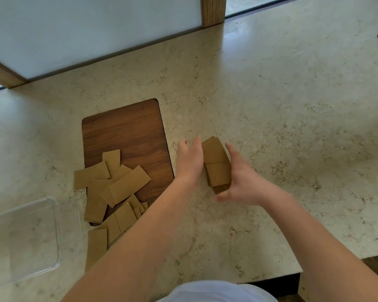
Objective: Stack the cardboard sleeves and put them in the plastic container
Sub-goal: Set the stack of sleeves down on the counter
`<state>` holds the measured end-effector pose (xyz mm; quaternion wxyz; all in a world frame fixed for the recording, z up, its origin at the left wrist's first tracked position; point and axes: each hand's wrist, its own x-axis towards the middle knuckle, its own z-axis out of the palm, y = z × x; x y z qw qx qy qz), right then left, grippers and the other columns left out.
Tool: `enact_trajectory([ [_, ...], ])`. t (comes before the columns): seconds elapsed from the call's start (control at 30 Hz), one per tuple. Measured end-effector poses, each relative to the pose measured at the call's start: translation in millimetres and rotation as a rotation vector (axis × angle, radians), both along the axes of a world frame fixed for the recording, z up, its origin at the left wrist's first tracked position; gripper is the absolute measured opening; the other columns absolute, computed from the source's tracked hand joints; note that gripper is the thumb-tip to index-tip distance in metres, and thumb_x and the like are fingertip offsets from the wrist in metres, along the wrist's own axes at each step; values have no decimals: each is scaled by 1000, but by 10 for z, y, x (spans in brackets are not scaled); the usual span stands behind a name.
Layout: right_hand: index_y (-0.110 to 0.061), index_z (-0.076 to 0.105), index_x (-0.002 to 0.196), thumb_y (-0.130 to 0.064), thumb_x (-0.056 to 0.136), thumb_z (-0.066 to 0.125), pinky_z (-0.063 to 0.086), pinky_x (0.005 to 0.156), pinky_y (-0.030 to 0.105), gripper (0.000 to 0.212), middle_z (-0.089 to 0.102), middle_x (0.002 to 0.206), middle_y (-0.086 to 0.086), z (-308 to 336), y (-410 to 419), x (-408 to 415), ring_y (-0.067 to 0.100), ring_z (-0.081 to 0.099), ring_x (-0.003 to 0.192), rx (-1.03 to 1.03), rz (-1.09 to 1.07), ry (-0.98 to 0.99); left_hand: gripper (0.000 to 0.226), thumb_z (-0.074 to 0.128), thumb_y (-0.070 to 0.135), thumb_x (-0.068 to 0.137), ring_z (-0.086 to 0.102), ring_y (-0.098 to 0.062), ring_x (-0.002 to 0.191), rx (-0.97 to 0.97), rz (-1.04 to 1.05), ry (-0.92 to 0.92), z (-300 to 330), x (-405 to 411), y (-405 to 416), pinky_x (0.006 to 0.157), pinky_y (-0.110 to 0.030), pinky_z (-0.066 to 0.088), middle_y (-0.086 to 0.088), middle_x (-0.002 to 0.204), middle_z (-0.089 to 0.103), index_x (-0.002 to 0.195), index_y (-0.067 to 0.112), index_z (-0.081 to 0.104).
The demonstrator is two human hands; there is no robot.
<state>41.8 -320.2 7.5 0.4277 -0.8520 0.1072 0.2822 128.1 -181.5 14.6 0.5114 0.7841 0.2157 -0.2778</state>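
Pressing in from both sides, the left hand and the right hand hold a stack of cardboard sleeves between flat palms on the pale stone counter. The fingers of both hands are stretched out rather than curled, and the stack sits squeezed between them, its near end by the right thumb. To the left, a loose pile of sleeves lies scattered, partly on a dark wooden board and partly on the counter. Further left, near the counter's front edge, stands the clear plastic container, well apart from the hands.
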Motion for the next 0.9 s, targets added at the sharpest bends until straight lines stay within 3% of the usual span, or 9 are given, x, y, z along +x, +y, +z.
enact_trajectory([
  [0.07,-46,-27,151,-39,62,92,42,110,48,148,14,165,-4,-7,-49,-51,28,27,146,-168,136,-61,60,39,56,104,52,-26,131,114,-188,-175,16,135,37,109,-46,42,-7,144,58,146,14,51],
  [0.13,-42,-30,151,-31,67,90,46,106,47,147,6,169,0,-31,-55,-63,31,26,147,-294,205,-111,51,34,57,106,59,-17,108,145,-390,-207,33,275,5,85,-34,44,1,118,67,124,19,65],
  [0.2,-40,-31,150,-28,72,87,46,106,47,142,-2,170,3,-60,-8,-48,35,26,147,-391,238,-170,44,29,58,107,54,-12,86,169,-526,-167,47,402,-62,67,-27,37,12,88,57,90,31,59],
  [0.23,-39,-31,150,-29,74,85,43,108,48,138,-7,170,4,-75,22,-40,37,25,147,-431,250,-202,45,28,57,107,55,-16,89,176,-567,-149,51,451,-97,68,-28,36,11,88,57,90,30,59],
  [0.3,-38,-29,152,-30,78,82,35,114,49,133,-11,170,4,-108,74,-23,38,20,148,-479,266,-266,59,25,56,106,57,-26,116,178,-585,-94,16,543,-157,84,-36,40,-2,120,67,120,19,68],
  [0.37,-37,-24,154,-32,79,81,30,116,50,129,-11,170,5,-130,87,-6,38,17,149,-491,273,-306,64,24,54,106,52,-28,130,182,-568,-42,-5,605,-205,101,-40,38,-9,143,60,137,14,63],
  [0.5,-35,-15,157,-35,76,81,41,109,52,125,-1,170,8,-165,59,33,39,27,144,-476,268,-314,55,25,45,106,54,-26,116,156,-576,-19,-21,622,-224,91,-38,37,-7,128,63,126,15,67],
  [0.67,-36,-12,157,-48,74,84,53,93,52,126,9,168,9,-194,40,83,39,42,134,-420,166,-293,43,27,39,106,51,-18,81,153,-572,-37,-117,559,-202,64,-35,32,-2,88,58,82,20,57],
  [0.9,-36,-14,156,-36,79,81,53,92,50,122,10,168,10,-122,130,69,40,44,132,-422,201,-274,44,29,40,108,50,-16,87,100,-567,-107,-109,473,-151,75,-38,35,2,94,56,102,18,66],
])
